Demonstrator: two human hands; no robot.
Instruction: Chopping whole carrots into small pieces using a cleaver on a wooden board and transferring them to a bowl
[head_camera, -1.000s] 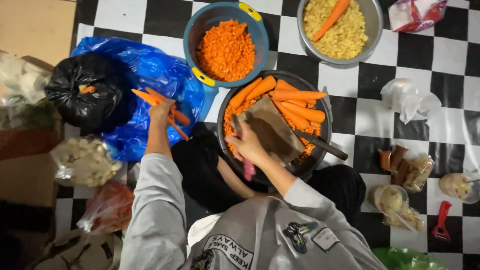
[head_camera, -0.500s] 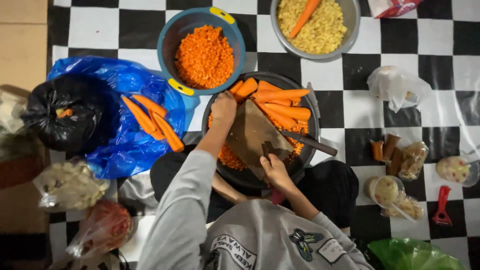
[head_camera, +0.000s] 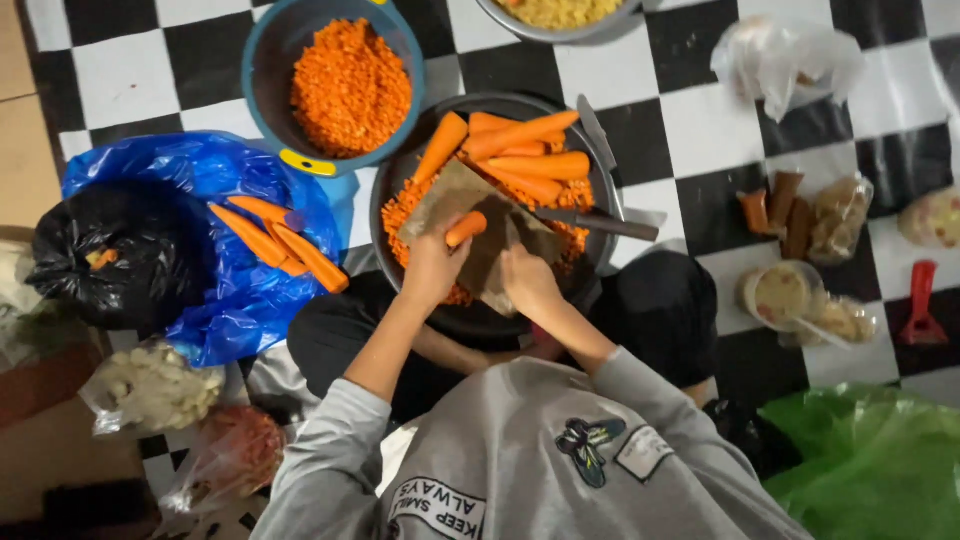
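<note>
A round blue plastic bowl (head_camera: 262, 60) of chopped orange carrot is set on the black-and-white checkered floor (head_camera: 690, 130). Peeled carrots (head_camera: 275, 238) are laid on a crumpled blue plastic bag (head_camera: 215, 310) (a black bag (head_camera: 120, 255) beside it). A green bag (head_camera: 880, 465) is seen bottom right.

Left hand (head_camera: 432, 268) pins carrot (head_camera: 466, 228) on brown cutting board (head_camera: 480, 232) inside dark pan (head_camera: 392, 190). Right hand (head_camera: 527, 281) grips knife (head_camera: 598, 222), blade beside carrot. Chopped carrot in blue bowl (head_camera: 262, 60).

Your cutting board (head_camera: 480, 240) looks like worn, matt wood; the knife (head_camera: 597, 222) blade is dull metal. Blue bag (head_camera: 200, 170) glossy, crinkled plastic; floor (head_camera: 690, 110) smooth, shiny tile.
</note>
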